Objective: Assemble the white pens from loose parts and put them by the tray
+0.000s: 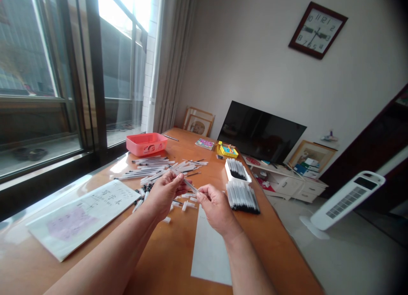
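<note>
Both my hands are raised just above a wooden table (165, 261) and share one clear pen barrel (188, 183). My left hand (164, 193) is closed round its upper end. The lower end is pinched by the fingers of my right hand (215, 205). Under and behind my hands lies a loose scatter of pen barrels and thin refills (159, 167), with small white caps (188, 203) among them. To the right of my right hand sits a tidy stack of finished pens (242, 197), and beyond it a white tray (230, 174) with more pens.
A pink plastic box (146, 143) stands at the far left of the table by the window. A white exercise book (83, 214) lies at the left and a white paper sheet (210, 248) in front. A yellow box (227, 150), a television (259, 131) and a white fan (346, 201) lie beyond.
</note>
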